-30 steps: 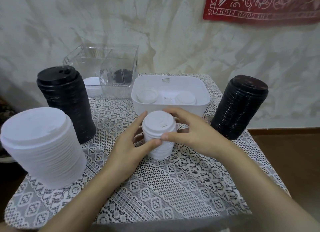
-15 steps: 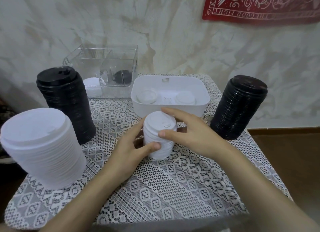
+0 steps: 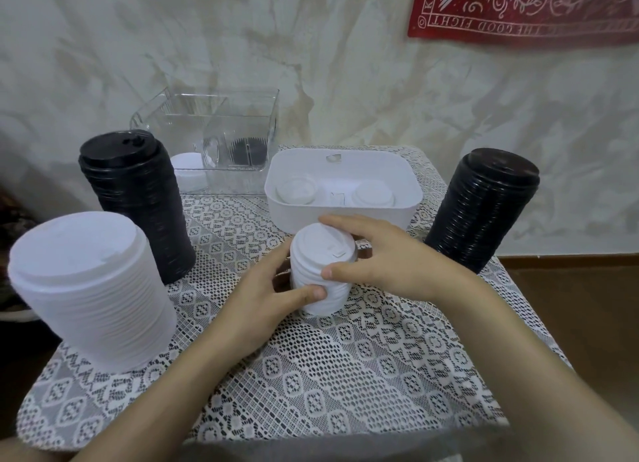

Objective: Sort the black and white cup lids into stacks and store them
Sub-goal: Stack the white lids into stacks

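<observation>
Both hands, the left hand (image 3: 256,306) and right hand (image 3: 387,259), grasped the small white lid stack (image 3: 321,271); light and loosely nested, it probably needed holding low at both sides.

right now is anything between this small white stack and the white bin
Nothing visible stands between them. The small white lid stack, held by the left hand and right hand, sits right before the white bin; only its near wall rises there.
</observation>
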Demonstrator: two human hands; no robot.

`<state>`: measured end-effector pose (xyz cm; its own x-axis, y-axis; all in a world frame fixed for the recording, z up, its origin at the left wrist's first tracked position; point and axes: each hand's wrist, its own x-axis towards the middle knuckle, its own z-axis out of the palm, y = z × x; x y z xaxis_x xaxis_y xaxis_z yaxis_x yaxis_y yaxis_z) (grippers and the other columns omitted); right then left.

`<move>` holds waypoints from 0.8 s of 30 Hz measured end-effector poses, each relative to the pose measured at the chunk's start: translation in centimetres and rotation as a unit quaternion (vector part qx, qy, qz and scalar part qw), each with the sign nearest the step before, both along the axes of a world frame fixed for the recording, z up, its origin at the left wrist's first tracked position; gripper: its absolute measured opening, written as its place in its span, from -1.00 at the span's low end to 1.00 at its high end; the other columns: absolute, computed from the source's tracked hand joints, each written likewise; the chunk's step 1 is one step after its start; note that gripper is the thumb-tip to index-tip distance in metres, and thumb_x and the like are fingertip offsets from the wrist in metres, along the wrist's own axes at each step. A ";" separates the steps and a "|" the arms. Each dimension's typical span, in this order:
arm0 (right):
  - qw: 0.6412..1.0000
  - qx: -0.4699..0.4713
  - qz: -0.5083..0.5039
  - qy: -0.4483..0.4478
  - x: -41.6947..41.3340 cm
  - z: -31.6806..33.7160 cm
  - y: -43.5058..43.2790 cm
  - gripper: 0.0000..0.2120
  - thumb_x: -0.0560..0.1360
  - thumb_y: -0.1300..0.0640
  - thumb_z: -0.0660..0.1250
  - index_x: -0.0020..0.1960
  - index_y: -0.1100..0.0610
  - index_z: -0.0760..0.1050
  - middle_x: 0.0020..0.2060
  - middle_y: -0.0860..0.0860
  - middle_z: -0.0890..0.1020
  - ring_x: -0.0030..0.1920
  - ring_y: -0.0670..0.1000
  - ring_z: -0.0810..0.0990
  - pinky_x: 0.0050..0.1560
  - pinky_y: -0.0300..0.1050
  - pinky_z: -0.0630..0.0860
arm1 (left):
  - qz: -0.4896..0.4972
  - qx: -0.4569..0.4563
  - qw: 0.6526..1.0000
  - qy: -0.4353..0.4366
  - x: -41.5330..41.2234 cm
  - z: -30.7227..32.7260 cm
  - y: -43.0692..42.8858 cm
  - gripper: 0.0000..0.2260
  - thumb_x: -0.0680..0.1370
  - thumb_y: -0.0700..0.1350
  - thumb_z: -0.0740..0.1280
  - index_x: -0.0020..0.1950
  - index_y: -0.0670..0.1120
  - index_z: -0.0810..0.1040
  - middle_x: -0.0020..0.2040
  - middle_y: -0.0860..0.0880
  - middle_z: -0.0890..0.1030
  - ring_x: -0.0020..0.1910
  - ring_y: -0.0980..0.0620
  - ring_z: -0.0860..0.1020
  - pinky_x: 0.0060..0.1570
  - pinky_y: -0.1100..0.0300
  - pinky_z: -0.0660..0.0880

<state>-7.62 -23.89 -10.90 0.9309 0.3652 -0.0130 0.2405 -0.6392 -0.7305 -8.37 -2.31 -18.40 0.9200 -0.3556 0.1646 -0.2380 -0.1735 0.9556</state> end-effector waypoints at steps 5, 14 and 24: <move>0.998 -0.053 0.037 0.019 0.5 1.4 -0.4 -0.26 0.47 0.04 0.55 0.59 -0.10 0.34 0.48 -0.25 0.39 0.41 -0.31 0.32 0.27 -0.57 0.22 | -0.014 0.001 1.000 0.002 0.4 0.4 0.2 -0.31 0.36 -0.01 0.59 0.47 0.07 0.48 0.31 0.15 0.64 0.32 0.14 0.58 0.23 0.32 0.50; 0.999 -0.036 -0.004 -0.015 0.0 1.0 0.1 -0.25 0.43 -0.05 0.57 0.55 -0.15 0.37 0.49 -0.29 0.39 0.40 -0.32 0.34 0.38 -0.40 0.25 | -0.001 0.002 1.000 -0.002 0.2 0.1 0.0 -0.28 0.39 0.23 0.53 0.50 0.09 0.45 0.34 0.15 0.62 0.34 0.12 0.57 0.29 0.10 0.52; 0.993 -0.114 0.006 -0.040 -0.2 1.3 0.8 -0.23 0.44 -0.13 0.54 0.57 -0.14 0.32 0.54 -0.18 0.36 0.51 -0.13 0.32 0.53 -0.06 0.26 | 0.021 -0.005 1.000 -0.015 -0.2 0.0 -0.4 -0.38 0.42 -0.11 0.58 0.41 0.21 0.47 0.27 0.16 0.66 0.29 0.13 0.61 0.26 0.21 0.55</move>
